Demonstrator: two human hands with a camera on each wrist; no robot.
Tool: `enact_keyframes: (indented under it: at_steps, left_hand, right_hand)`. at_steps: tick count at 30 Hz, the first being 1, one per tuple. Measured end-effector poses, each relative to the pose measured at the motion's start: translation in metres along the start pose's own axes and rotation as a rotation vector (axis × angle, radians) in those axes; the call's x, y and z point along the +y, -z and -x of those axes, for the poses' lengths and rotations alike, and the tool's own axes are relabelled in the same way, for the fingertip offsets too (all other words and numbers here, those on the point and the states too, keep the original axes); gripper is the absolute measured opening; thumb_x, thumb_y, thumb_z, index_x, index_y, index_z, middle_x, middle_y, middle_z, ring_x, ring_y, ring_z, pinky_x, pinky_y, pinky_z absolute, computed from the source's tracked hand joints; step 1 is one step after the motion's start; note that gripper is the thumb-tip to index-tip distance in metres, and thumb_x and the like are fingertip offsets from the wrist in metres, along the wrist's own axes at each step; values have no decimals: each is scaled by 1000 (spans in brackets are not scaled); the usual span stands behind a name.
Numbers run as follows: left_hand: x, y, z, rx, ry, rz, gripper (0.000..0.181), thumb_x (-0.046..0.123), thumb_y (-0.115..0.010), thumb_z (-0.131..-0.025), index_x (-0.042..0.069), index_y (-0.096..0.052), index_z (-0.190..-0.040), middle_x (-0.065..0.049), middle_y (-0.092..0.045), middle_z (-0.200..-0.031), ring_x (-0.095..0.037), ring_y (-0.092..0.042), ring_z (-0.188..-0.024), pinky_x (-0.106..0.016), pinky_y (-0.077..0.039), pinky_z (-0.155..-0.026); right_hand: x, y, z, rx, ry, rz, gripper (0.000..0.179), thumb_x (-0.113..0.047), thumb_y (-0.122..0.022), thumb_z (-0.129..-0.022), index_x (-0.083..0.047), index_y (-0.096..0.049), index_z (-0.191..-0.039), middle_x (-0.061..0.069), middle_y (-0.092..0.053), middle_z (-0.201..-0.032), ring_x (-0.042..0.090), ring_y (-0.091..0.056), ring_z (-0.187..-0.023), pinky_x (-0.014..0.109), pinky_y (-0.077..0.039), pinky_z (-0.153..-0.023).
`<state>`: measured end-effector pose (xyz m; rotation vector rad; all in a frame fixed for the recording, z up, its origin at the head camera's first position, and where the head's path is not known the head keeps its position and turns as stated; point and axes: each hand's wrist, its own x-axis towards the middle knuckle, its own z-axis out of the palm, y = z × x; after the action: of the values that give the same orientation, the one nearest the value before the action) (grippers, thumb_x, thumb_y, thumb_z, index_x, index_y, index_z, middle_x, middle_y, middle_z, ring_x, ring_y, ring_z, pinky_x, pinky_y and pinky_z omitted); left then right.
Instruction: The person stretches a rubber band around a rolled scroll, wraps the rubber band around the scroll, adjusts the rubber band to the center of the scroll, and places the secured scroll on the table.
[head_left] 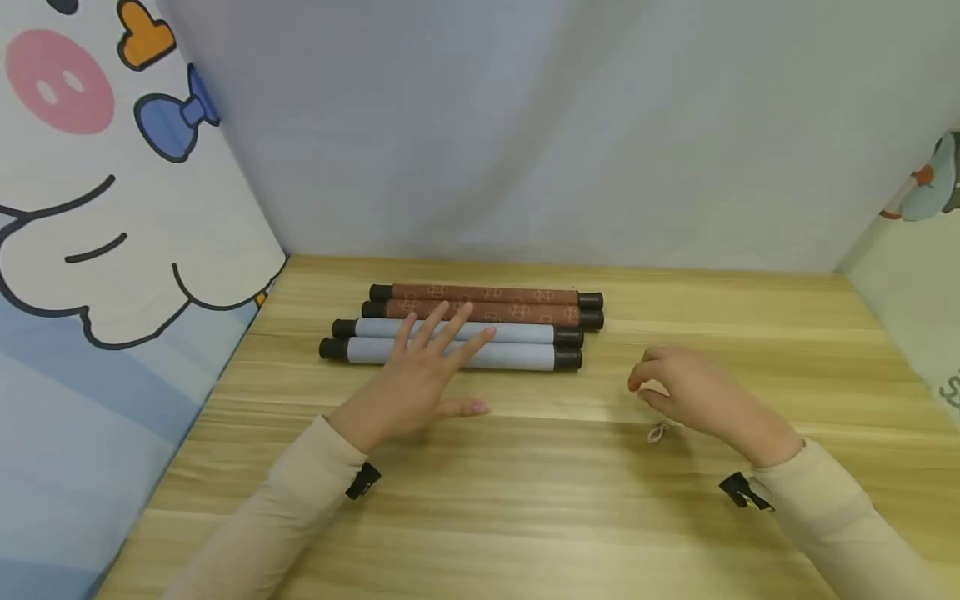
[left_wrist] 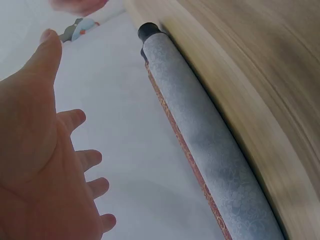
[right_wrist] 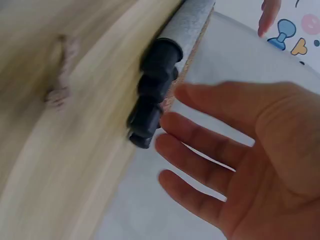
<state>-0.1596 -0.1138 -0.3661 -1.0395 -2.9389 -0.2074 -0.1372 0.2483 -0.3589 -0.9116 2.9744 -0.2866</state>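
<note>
Two light blue rolled scrolls (head_left: 517,357) with black end knobs lie side by side on the wooden table. Behind them are two brown patterned scrolls (head_left: 555,314), parallel and close together. My left hand (head_left: 412,379) is spread over the blue scrolls, its fingers overlapping them in the head view; the left wrist view shows its palm bare beside a blue scroll (left_wrist: 200,120). To the right of the scrolls hovers my right hand (head_left: 690,392), fingers loosely bent and holding nothing. Just below it is a small looped cord (head_left: 657,432), blurred in the right wrist view.
The wooden table (head_left: 480,517) reaches back to a pale cloth wall (head_left: 525,150). A cartoon-printed cloth (head_left: 150,275) borders the left side, and another printed panel (head_left: 930,283) stands at the right.
</note>
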Motion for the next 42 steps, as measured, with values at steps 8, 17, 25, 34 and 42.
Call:
enact_keyframes:
  at_steps: [8,17,25,34,42]
  left_hand:
    - [-1,1,-1,19,-8,-5,91,67,-54,-88,32,-12,-160,-10,-1,-169,-37,1,-156,-68,-4,-121]
    - [6,-2,-9,74,-78,-28,84,63,-59,-88,32,-25,-157,-9,-12,-168,-38,-13,-155,-68,-14,-120]
    - [36,-4,-25,248,-222,45,52,44,-66,-93,26,-55,-140,2,-59,-137,-21,-53,-129,-54,-31,-118]
    - [64,-13,-35,324,-268,117,21,37,-69,-92,23,-72,-107,10,-71,-105,-14,-61,-105,-36,-45,-103]
    - [64,-18,-33,395,-294,111,3,24,-74,-88,22,-72,-88,10,-70,-87,-12,-63,-88,-34,-50,-94]
  right_hand:
    - [16,-17,5,-158,14,20,19,-13,-83,-75,-26,-69,-76,-8,-54,-81,9,-47,-75,28,-45,-66]
    - [9,-10,-10,14,31,-101,8,-10,-76,-84,-18,-76,-88,-8,-69,-87,11,-63,-81,33,-54,-72]
    - [-24,-3,-26,115,14,-232,8,-15,-72,-89,-18,-75,-95,-9,-73,-89,8,-67,-84,36,-56,-77]
    - [-53,-4,-37,148,86,-296,3,-17,-75,-87,-19,-74,-89,-10,-72,-82,4,-64,-77,31,-55,-72]
    - [-58,-7,-36,113,87,-343,8,-18,-76,-85,-20,-71,-80,-11,-70,-76,0,-61,-72,27,-54,-68]
